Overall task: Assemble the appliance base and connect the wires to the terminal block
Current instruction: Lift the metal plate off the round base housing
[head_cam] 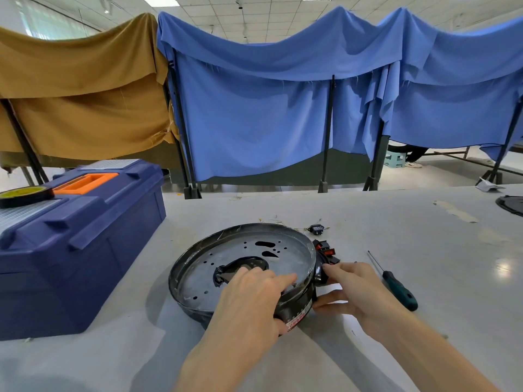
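From the head camera, the round black appliance base with its perforated grey metal plate (243, 267) sits mid-table, tilted up at its near edge. The left hand (249, 301) clamps its near rim, fingers inside, thumb outside. The right hand (356, 287) pinches the black switch panel with red rocker switches (325, 256) against the base's right side. This looks like seating the panel; next likely comes pressing it home, then reaching for the green-handled screwdriver (396, 284) lying nearby.
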Motion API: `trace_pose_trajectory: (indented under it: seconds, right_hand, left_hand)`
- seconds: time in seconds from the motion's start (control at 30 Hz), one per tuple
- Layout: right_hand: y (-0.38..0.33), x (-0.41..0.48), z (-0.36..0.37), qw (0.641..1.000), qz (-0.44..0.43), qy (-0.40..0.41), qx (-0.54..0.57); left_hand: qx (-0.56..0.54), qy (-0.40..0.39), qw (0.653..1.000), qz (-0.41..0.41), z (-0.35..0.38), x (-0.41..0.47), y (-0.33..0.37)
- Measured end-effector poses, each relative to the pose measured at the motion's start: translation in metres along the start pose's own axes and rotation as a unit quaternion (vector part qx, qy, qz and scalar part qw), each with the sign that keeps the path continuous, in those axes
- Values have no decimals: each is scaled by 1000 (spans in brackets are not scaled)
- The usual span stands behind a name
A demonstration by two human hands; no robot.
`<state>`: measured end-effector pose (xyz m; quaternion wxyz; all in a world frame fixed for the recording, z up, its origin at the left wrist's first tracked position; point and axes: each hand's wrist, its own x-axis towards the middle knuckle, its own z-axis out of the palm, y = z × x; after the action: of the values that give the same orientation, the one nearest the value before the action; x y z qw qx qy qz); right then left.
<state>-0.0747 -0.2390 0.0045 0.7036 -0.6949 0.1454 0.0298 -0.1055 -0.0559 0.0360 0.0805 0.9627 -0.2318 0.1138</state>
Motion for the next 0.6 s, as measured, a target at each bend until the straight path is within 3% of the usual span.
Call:
trace_pose_trajectory:
  seconds: [0.2, 0.6]
  right_hand:
    - [-2, 0, 1, 1000, -1, 7, 8]
    - [-3, -1, 0, 1000, -1, 16, 24]
  left_hand:
    - [90, -14, 996, 11, -4, -4, 14]
    - [127, 91, 987, 29, 14, -5, 18]
